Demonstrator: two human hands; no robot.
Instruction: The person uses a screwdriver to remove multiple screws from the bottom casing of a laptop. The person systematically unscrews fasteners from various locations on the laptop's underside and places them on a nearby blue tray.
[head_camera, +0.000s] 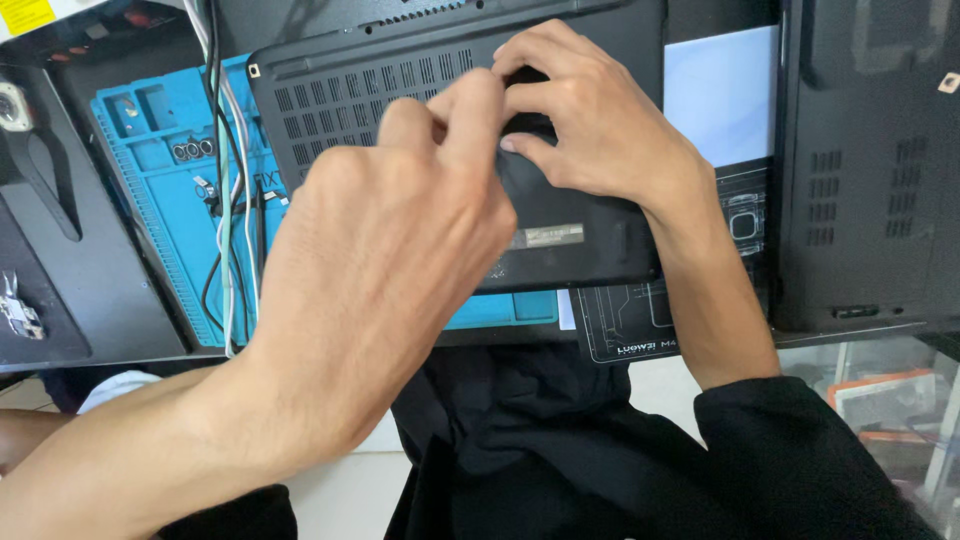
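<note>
Left hand (380, 250) w/ right hand (590, 130) pinched together on matte black vented laptop base (330, 85), blue ribbed silicone mat (150, 180) w/ small tray pockets underneath.

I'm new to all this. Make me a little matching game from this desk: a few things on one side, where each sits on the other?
Things:
1. black laptop
2. blue mat
3. cables
4. second black laptop

Places:
A. at the right edge
B. under both hands, bottom side up
C. trailing across the blue mat
D. under the laptop, showing on its left

Pairs: 1-B, 2-D, 3-C, 4-A
</note>
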